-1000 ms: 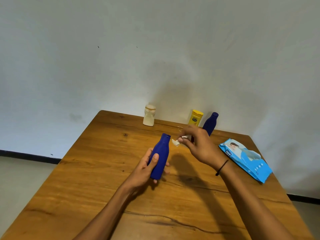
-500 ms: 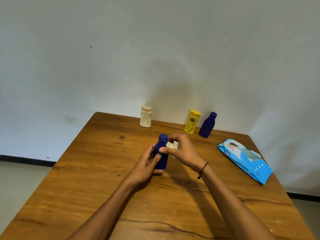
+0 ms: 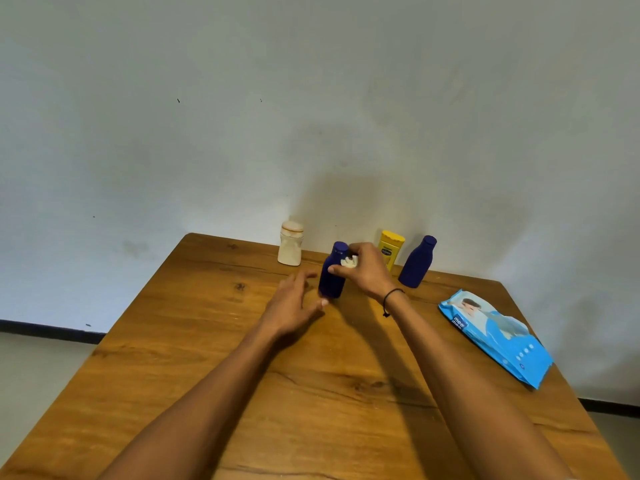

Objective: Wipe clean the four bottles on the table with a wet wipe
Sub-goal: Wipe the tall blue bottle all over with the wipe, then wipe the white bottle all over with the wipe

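Note:
A dark blue bottle (image 3: 330,280) stands upright on the wooden table (image 3: 194,341), toward the back. My right hand (image 3: 367,271) grips its upper part, thumb across the front, with a crumpled white wet wipe (image 3: 349,262) pressed between palm and bottle. My left hand (image 3: 291,306) hovers just left of the bottle with straight fingers and holds nothing; its thumb tip is near the bottle's base. Along the back edge stand a cream-white bottle (image 3: 291,244), a yellow bottle (image 3: 391,247) partly behind my right hand, and a second dark blue bottle (image 3: 417,263).
A light blue pack of wet wipes (image 3: 495,337) lies near the table's right edge. A grey wall rises directly behind the table's back edge. Floor shows beyond the table's left and right edges.
The blue bottle went from my left hand, tilted over mid-table, to upright farther back. My left hand has let go and opened. My right hand now holds bottle and wipe together.

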`<action>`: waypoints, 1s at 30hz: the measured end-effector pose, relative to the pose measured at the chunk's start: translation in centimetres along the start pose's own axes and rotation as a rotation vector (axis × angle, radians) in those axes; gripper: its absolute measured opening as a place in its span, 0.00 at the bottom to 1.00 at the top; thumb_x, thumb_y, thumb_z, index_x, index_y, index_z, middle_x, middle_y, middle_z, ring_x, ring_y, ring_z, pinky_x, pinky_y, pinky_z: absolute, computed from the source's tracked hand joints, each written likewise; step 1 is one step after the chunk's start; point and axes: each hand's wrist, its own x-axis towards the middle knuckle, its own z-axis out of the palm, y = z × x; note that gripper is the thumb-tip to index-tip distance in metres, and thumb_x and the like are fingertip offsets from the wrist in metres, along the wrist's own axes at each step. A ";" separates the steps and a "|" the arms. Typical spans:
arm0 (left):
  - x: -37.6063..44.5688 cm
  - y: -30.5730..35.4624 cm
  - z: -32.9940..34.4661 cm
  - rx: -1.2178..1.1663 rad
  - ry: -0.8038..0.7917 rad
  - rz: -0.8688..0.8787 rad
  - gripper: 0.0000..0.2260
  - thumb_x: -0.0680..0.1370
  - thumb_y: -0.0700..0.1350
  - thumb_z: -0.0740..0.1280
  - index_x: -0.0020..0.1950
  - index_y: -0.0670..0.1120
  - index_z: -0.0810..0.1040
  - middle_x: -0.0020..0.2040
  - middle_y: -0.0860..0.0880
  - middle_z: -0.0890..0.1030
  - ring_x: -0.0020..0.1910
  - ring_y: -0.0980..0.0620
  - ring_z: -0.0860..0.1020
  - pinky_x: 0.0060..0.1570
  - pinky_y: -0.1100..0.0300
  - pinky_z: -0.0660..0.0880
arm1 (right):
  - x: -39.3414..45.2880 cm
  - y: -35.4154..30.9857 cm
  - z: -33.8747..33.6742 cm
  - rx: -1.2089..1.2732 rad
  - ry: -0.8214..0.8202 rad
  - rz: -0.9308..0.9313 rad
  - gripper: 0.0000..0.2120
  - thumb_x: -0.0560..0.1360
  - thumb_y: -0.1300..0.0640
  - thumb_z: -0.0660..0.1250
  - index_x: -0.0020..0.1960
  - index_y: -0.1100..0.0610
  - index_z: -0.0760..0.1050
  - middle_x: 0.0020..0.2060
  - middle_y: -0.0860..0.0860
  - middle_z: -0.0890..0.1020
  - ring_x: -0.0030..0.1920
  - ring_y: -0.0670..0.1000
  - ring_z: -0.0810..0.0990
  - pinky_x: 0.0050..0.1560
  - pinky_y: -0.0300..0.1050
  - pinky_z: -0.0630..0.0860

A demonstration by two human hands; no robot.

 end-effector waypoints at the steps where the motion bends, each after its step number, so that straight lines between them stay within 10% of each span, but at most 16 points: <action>1: 0.6 -0.4 -0.3 0.236 -0.059 -0.011 0.34 0.76 0.62 0.73 0.78 0.59 0.63 0.77 0.50 0.68 0.74 0.47 0.68 0.71 0.41 0.72 | 1.2 0.2 0.0 0.000 0.014 0.024 0.22 0.72 0.51 0.80 0.60 0.61 0.81 0.56 0.55 0.85 0.56 0.52 0.81 0.49 0.40 0.73; 4: 1.8 -0.8 -1.0 0.602 -0.222 -0.040 0.39 0.72 0.69 0.73 0.79 0.58 0.64 0.79 0.47 0.65 0.76 0.42 0.65 0.74 0.37 0.66 | 4.6 0.7 0.3 -0.012 0.029 0.090 0.25 0.72 0.54 0.80 0.64 0.64 0.78 0.60 0.56 0.83 0.61 0.56 0.80 0.50 0.42 0.72; 13: 2.7 -1.2 -0.9 0.739 -0.278 -0.025 0.40 0.72 0.71 0.71 0.79 0.57 0.62 0.77 0.45 0.64 0.75 0.40 0.65 0.68 0.37 0.71 | 10.1 2.4 2.0 0.133 0.073 0.269 0.31 0.71 0.58 0.81 0.70 0.63 0.73 0.65 0.58 0.80 0.65 0.57 0.78 0.55 0.46 0.76; 25: 2.0 -2.1 -1.2 0.638 -0.204 -0.016 0.42 0.71 0.73 0.71 0.79 0.57 0.63 0.78 0.48 0.65 0.75 0.44 0.65 0.70 0.41 0.70 | 9.1 2.9 2.8 0.137 0.113 0.275 0.30 0.71 0.57 0.81 0.68 0.61 0.72 0.66 0.58 0.79 0.65 0.58 0.78 0.53 0.45 0.73; 30: 1.5 -3.0 -1.1 0.283 0.079 -0.138 0.39 0.71 0.67 0.75 0.76 0.55 0.65 0.74 0.50 0.71 0.71 0.49 0.72 0.68 0.45 0.74 | 7.4 2.6 3.3 0.171 0.193 0.257 0.33 0.71 0.58 0.80 0.69 0.57 0.66 0.66 0.57 0.76 0.61 0.57 0.76 0.52 0.46 0.72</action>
